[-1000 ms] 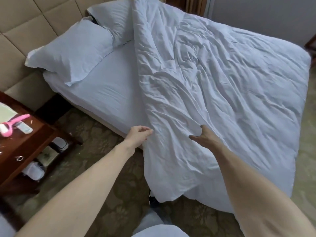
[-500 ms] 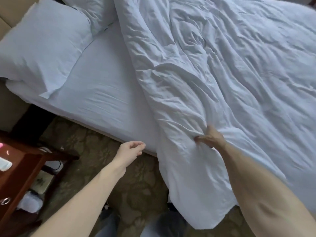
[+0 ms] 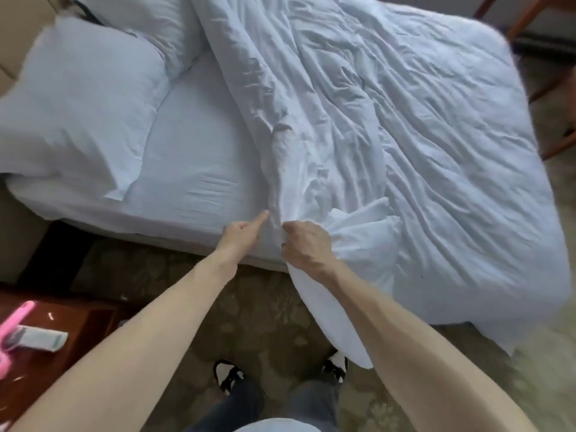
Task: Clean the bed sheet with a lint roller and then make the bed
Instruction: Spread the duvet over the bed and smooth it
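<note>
Lint roller [image 3: 14, 333], pink-handled, lies on the dark wooden worktop [image 3: 90, 322] at far left, well apart from both hands. Its part of the job looks finished or set aside, and the step in hand is spreading the cover.

Two pillows [image 3: 78, 104] sit at the head of the bed, one partly behind the other. The bare bed sheet [image 3: 193, 145] stretches flat from them to the near edge of the mattress.

The left hand [image 3: 241, 233] holds nothing. Its forefinger reaches to the duvet's edge and the other fingers are loosely curled.

Just beside it, the right hand [image 3: 307, 244] is clenched on a bunched fold of the duvet [image 3: 436, 135], which covers the right part of the bed in heavy creases and hangs over the near side toward the floor.

To do this well, the left hand should take the edge too, apart from the right. Both should then draw it toward the pillows in one even pull and lay it down without twisting, so the folds run out rather than pile up.

No box, bin or basket shows. The worktop carries only the roller and a few items too blurred to name.
</note>
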Motion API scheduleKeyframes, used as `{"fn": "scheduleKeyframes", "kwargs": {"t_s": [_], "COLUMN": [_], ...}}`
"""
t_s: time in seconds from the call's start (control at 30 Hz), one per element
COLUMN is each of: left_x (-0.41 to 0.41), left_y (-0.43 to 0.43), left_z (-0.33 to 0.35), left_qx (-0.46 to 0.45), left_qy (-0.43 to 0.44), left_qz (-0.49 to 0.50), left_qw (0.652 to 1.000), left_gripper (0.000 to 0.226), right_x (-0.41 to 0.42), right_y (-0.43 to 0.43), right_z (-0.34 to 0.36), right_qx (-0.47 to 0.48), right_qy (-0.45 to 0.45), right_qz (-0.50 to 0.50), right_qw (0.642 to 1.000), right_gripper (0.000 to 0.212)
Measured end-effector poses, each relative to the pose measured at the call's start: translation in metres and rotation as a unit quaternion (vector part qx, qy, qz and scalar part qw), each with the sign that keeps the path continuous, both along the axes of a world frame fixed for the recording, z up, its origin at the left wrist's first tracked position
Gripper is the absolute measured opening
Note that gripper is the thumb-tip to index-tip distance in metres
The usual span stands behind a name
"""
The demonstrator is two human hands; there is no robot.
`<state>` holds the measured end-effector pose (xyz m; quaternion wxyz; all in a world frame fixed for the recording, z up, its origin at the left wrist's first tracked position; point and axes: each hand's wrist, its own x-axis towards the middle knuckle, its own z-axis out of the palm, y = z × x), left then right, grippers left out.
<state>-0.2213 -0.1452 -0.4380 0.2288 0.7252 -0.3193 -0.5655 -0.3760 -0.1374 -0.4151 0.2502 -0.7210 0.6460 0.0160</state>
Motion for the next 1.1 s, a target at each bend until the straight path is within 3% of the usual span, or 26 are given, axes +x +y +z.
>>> {"fn": "scheduleKeyframes", "kwargs": {"t_s": [0.13,0.23,0.33,0.43,0.53,0.67,0.87,1.03,1.1], "left_x": [0.052,0.116,0.175,0.205,0.212,0.223,0.24,0.261,0.27], "left_y": [-0.019,-0.014,-0.002,0.014,0.028,0.023,-0.007,-0.039,-0.055], "left_z": [0.037,0.05,0.048,0.045,0.055,0.059,0.06,0.06,0.064], "left_qx": [0.016,-0.004,0.001,-0.016,-0.053,-0.067,-0.078,-0.054,-0.052], "left_qy": [-0.07,-0.145,-0.15,-0.151,-0.182,-0.24,-0.266,-0.287,-0.282], "left_qz": [0.0,-0.001,-0.005,-0.016,-0.042,-0.086,-0.131,-0.152,-0.151], "left_qw": [0.997,0.989,0.989,0.988,0.981,0.965,0.952,0.944,0.946], "left_gripper": [0.084,0.067,0.053,0.048,0.012,0.019,0.016,0.017,0.017], "right_x": [0.098,0.144,0.158,0.149,0.131,0.132,0.174,0.238,0.266], "right_y": [0.029,0.037,0.036,0.014,-0.011,-0.037,-0.099,-0.167,-0.186], "right_z": [0.041,0.054,0.057,0.058,0.059,0.055,0.046,0.044,0.04], "right_qx": [-0.039,-0.002,0.02,0.03,0.11,0.152,0.164,0.24,0.272], "right_qy": [-0.056,-0.069,-0.056,-0.062,-0.112,-0.197,-0.293,-0.256,-0.254], "right_qz": [0.091,0.151,0.171,0.062,-0.071,-0.17,-0.216,-0.184,-0.16], "right_qw": [0.994,0.986,0.984,0.996,0.985,0.954,0.917,0.918,0.914], "right_gripper": [0.028,0.043,0.053,0.049,0.056,0.084,0.114,0.096,0.077]}}
